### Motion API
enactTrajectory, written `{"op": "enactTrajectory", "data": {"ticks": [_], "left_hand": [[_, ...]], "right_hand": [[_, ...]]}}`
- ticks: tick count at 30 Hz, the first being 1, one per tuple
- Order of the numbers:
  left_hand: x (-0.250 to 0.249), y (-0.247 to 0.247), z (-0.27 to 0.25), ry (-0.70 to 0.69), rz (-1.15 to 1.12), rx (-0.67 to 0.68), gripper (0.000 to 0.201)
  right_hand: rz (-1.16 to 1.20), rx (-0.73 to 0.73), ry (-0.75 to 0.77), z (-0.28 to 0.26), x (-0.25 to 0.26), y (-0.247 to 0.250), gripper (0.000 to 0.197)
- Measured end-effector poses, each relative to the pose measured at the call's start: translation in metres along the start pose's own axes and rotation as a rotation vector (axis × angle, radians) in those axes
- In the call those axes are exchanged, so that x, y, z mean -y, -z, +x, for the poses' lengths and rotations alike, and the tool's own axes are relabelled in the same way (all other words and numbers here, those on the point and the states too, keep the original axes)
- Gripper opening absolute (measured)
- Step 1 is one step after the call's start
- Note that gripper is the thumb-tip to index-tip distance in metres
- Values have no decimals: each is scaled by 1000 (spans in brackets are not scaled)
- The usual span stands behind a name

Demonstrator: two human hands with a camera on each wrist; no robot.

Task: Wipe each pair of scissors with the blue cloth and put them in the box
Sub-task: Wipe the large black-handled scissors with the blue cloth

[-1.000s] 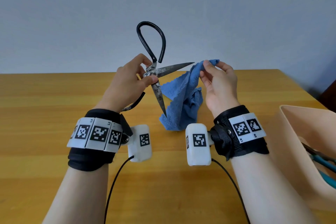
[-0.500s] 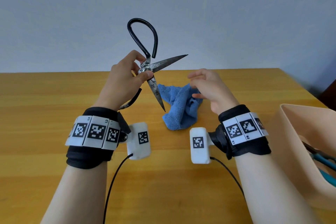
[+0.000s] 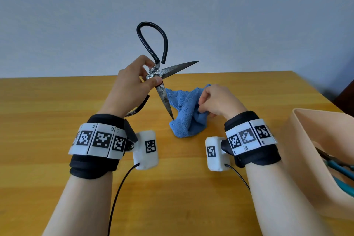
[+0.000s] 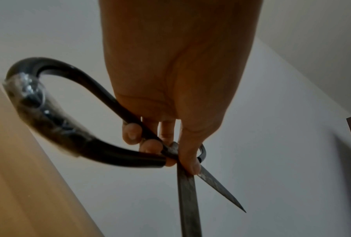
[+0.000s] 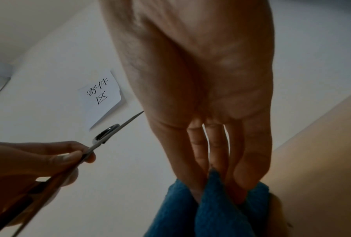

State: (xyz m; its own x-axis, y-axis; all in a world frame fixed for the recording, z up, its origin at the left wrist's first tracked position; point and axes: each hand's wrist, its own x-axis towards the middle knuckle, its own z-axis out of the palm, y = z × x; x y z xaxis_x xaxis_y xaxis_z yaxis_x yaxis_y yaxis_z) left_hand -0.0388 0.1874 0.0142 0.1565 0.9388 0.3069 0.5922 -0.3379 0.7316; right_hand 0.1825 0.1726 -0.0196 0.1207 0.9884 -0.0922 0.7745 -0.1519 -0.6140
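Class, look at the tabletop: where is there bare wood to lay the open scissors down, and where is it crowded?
Bare wood lies left of the left hand, and along the near edge of the table between the forearms. It is crowded in the middle, where the scissors, the blue cloth and the right hand meet, and at the right by the box.

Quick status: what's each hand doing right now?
Left hand: closed, pinching the open scissors at the pivot.
Right hand: closed, gripping the blue cloth.
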Motion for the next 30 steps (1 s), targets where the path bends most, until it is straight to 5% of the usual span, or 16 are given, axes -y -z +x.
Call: {"op": "enactTrajectory", "data": {"ticks": [6, 9, 11, 14, 23, 30], "left_hand": [[0, 0, 0, -9, 4, 1, 25], [-1, -1, 0, -13, 1, -2, 24], [-2, -1, 0, -15, -3, -8, 25], [-3, -3, 0, -24, -12, -18, 23], [-9, -11, -1, -54, -29, -20, 21], [-14, -17, -1, -77, -4, 6, 21]], "right_hand": [[144, -228, 42, 8, -5, 0, 16], [757, -305, 111, 5, 4, 7, 16], [1187, -207, 165, 2, 13, 13, 16], [1522, -41, 193, -2, 24, 16, 16], [1516, 90, 148, -8, 34, 4, 38], [1464, 69, 11, -6, 37, -7, 19]]}}
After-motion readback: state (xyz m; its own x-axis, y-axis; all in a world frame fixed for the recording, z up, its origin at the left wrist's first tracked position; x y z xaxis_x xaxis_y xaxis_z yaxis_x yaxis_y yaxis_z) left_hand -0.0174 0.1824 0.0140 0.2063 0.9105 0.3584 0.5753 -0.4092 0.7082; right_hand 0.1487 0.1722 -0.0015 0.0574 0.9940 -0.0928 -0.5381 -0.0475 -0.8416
